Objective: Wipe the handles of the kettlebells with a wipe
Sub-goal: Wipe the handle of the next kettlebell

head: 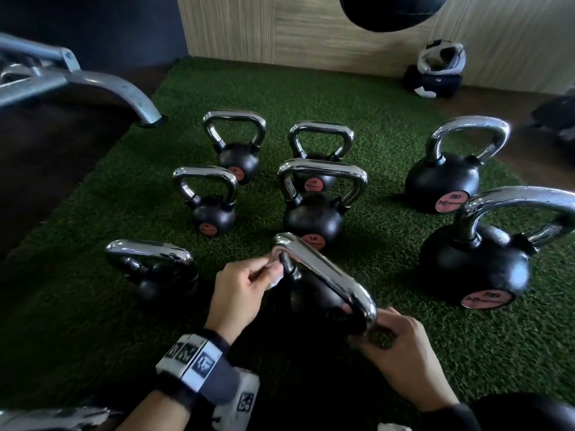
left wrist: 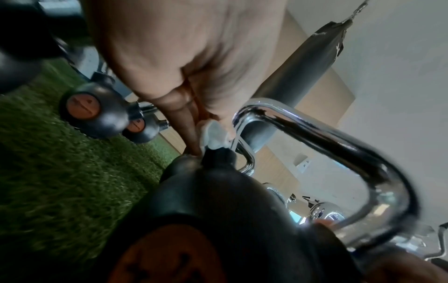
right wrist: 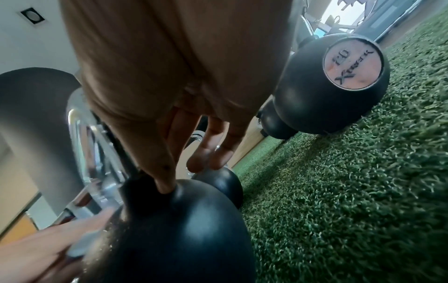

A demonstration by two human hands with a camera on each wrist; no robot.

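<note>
Kettlebell, black rubber-coated with a chrome loop handle [head: 326,275], sits tilted between your hands. Your left hand [head: 239,290] pinches the white wipe [left wrist: 214,137] against one handle leg; your right hand [head: 401,346] grips the other. Loosen that grip and it may topple onto your fingers.

Surroundings: gym floor corner.
A green turf mat [head: 102,293] covers the floor. A grey metal machine frame [head: 77,79] stands at its far left edge. A dark punching bag [left wrist: 293,76] hangs before a wood-panelled wall [head: 311,29]. A dark bag [head: 432,80] sits against that wall.
</note>
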